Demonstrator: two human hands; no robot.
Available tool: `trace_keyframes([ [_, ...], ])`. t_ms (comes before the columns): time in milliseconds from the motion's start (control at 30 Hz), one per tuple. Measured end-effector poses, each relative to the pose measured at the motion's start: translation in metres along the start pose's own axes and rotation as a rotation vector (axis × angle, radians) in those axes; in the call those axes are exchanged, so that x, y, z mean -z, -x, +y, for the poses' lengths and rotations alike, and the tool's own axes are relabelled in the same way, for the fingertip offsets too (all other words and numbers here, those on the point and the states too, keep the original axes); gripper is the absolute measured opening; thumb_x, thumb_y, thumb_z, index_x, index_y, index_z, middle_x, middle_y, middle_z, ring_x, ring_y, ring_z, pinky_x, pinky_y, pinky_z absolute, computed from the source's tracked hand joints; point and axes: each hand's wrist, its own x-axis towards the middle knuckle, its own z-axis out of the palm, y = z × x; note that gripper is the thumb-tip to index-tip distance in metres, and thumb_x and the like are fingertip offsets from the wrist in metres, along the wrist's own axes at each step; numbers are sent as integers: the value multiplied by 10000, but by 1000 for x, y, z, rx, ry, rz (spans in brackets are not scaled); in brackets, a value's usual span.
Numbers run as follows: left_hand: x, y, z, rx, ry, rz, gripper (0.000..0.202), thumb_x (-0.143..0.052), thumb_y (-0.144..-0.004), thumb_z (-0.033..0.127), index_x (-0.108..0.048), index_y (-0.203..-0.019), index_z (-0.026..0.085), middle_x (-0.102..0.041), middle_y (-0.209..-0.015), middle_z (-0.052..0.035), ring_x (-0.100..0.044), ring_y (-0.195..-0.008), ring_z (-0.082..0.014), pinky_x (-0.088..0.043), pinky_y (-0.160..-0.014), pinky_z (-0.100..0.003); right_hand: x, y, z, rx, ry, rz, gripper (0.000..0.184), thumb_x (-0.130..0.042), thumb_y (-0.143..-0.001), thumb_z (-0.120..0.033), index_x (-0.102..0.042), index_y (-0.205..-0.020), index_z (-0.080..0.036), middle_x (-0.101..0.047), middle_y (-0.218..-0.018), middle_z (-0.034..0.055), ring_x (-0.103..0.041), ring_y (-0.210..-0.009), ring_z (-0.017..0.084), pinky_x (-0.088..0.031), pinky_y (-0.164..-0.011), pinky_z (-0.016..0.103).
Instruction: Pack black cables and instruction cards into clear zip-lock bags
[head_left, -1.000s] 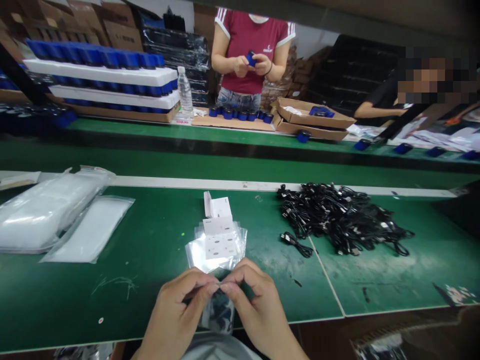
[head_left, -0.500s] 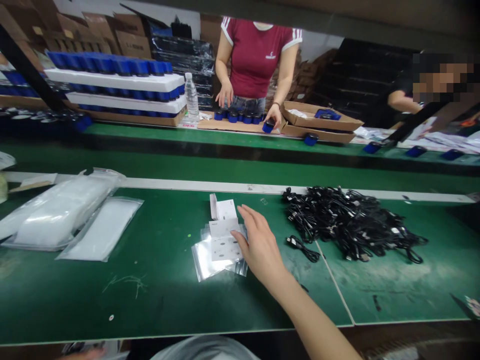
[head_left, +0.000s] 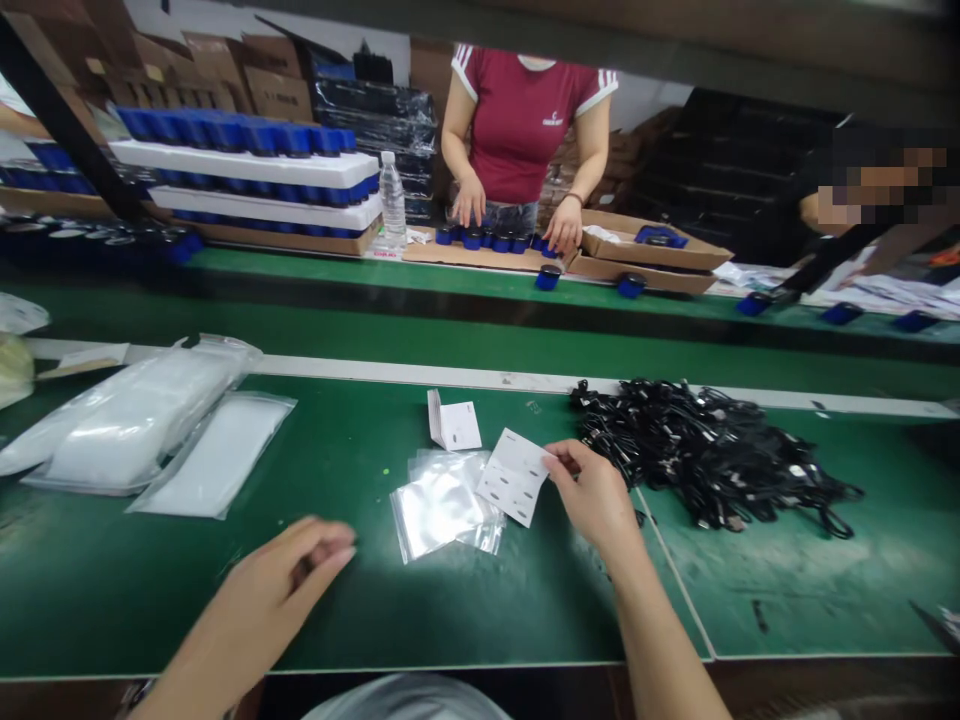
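My right hand (head_left: 596, 495) pinches a white printed leaflet (head_left: 514, 478) by its right edge, between thumb and fingers. The leaflet is tilted, with grey oval marks on it, and overlaps the right side of several clear zip bags (head_left: 442, 505) lying on the green table. Behind the bags stands a small folded stack of leaflets (head_left: 454, 422), one face turned up. My left hand (head_left: 300, 570) is over the table to the left of the bags, its fingers loosely curled, thumb apart, and nothing visible in them.
Black cables (head_left: 697, 455) lie heaped at the right. Packs of white plastic bags (head_left: 142, 415) lie at the left. Across the raised green ledge (head_left: 420, 285), a co-worker (head_left: 521, 130) handles blue-and-black round items near a water bottle (head_left: 391, 200). Another person is at the far right.
My right hand has taken the leaflet off the clear bags and moved it right, turning it. My left hand has come up over the table from below its front edge.
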Motion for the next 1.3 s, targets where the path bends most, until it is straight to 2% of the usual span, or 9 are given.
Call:
trace_keyframes([
  [133,-24,-57,41,-10,-217,9,468,-554,-762,496,-589,-1072,147,-626,-1016,-105,-590,-948,-271,-473,-781,-358,-10,22,-13,105,75,221,273,-452,-840,-229,-568,-1068,-137,-591,-1033,158,-554,-954,284,-447,-825,464],
  [233,-34,-71,50,-29,-253,-16,277,-638,-701,414,-641,-840,175,-643,-841,-69,-593,-861,-282,-441,-740,-368,-24,44,-28,375,85,192,234,-452,-864,-163,-573,-1064,-175,-591,-1066,135,-527,-1044,268,-444,-878,446],
  [333,-31,-69,45,-37,-260,-48,190,-574,-760,344,-611,-630,212,-630,-674,0,-611,-689,-209,-420,-643,-301,-39,58,-32,463,78,84,260,-474,-862,-143,-563,-1103,-187,-602,-1105,125,-534,-1075,267,-467,-871,438],
  [433,-22,-64,36,-52,-237,-67,265,-487,-821,342,-669,-654,246,-677,-727,15,-633,-665,-180,-428,-627,-278,-48,61,-26,415,82,43,284,-480,-867,-165,-542,-1145,-162,-606,-1109,143,-560,-1035,277,-490,-842,453],
  [600,-6,-55,28,-119,-153,28,353,-389,-862,378,-707,-914,235,-679,-1012,-33,-617,-945,-209,-451,-798,-275,-48,59,-31,377,36,83,273,-495,-866,-156,-540,-1136,-144,-551,-1156,167,-497,-1102,300,-449,-900,496],
  [700,1,-48,28,-95,-16,54,345,-401,-858,408,-697,-908,237,-676,-867,-12,-642,-805,-174,-476,-688,-220,-39,58,-47,323,-118,46,315,-495,-876,-179,-490,-1191,-165,-524,-1177,151,-489,-1112,269,-446,-921,456],
  [1000,11,-35,35,-138,150,-256,348,-378,-895,395,-575,-654,239,-545,-641,34,-569,-596,-128,-434,-593,-195,-30,58,-65,47,-519,-276,482,-602,-781,-190,-458,-1241,-216,-561,-1088,78,-576,-900,182,-503,-759,319],
  [1100,10,-34,32,-162,147,-300,361,-385,-891,397,-543,-611,234,-556,-659,27,-568,-607,-133,-442,-588,-195,-33,59,-64,-25,-624,-364,165,-598,-772,-183,-626,-935,-183,-615,-855,26,-571,-729,143,-475,-646,254],
  [1300,-6,-26,39,-24,49,165,254,-526,-799,453,-620,-898,240,-649,-826,-6,-622,-710,-172,-501,-660,-241,-43,60,-61,-297,-799,-407,183,-664,-729,-274,-572,-637,-146,-543,-507,-36,-451,-446,75,-355,-420,180],
])
